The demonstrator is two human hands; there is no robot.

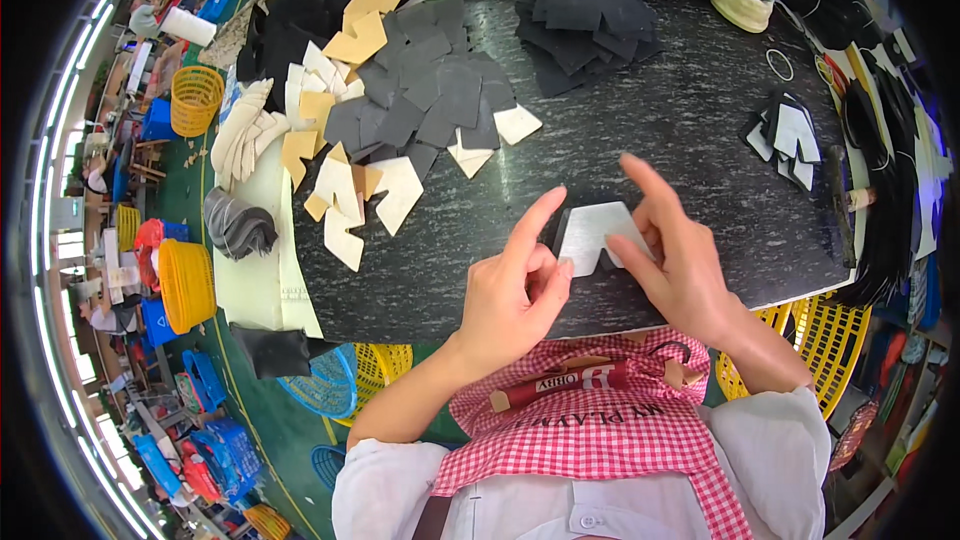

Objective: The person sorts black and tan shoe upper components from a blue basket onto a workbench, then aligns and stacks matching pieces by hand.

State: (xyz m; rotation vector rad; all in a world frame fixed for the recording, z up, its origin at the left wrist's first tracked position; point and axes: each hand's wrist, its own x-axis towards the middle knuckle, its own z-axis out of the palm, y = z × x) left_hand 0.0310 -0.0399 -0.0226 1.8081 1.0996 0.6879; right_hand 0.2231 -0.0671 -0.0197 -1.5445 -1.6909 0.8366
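A light silver-grey flat piece with a notch in its near edge lies before me, a dark layer showing along its left side. My right hand has its thumb on the face of this piece and curled fingers at its right edge; the index finger sticks up. At the lower left corner, the thumb of my left hand touches the piece, while its index finger stretches out away from the thumb. Farther left spreads a heap of black notched pieces, with cream notched pieces around it.
All this is on a dark speckled tabletop. Another black stack sits at the far side. Several silver-faced notched pieces and a rubber band lie at right. Yellow baskets stand below the near edge.
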